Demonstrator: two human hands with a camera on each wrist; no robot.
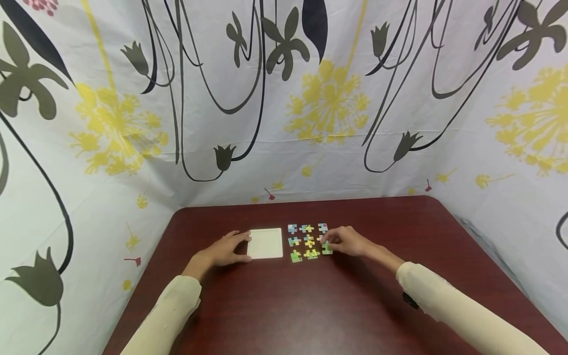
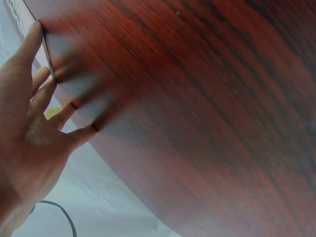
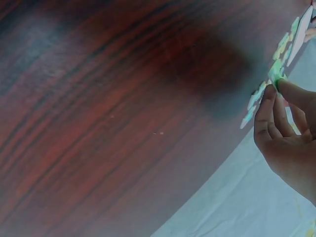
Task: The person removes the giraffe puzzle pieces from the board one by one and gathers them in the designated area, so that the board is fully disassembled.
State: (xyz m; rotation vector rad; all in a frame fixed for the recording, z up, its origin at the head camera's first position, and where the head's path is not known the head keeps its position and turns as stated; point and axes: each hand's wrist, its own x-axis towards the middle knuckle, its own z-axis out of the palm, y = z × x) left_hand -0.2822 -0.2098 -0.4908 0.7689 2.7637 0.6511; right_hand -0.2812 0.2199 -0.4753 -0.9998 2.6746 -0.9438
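Note:
A flat white puzzle tray [image 1: 265, 243] lies on the table. My left hand [image 1: 227, 249] rests at its left side, fingers spread and thumb near the lower left corner; in the left wrist view the hand [image 2: 37, 113] touches the tray's thin edge [image 2: 48, 58]. To the right of the tray, several colourful jigsaw pieces [image 1: 309, 241] are laid out in loose rows. At their right column my right hand [image 1: 348, 240] pinches a green jigsaw piece [image 3: 275, 73] between thumb and fingertips, seen raised on edge in the right wrist view. The fingers partly hide a neighbouring piece.
The dark red wooden table [image 1: 284, 305] has rounded far corners. A white cloth [image 1: 275, 123] with printed flowers hangs behind and along both sides. A small black object [image 1: 410, 300] shows by the right sleeve.

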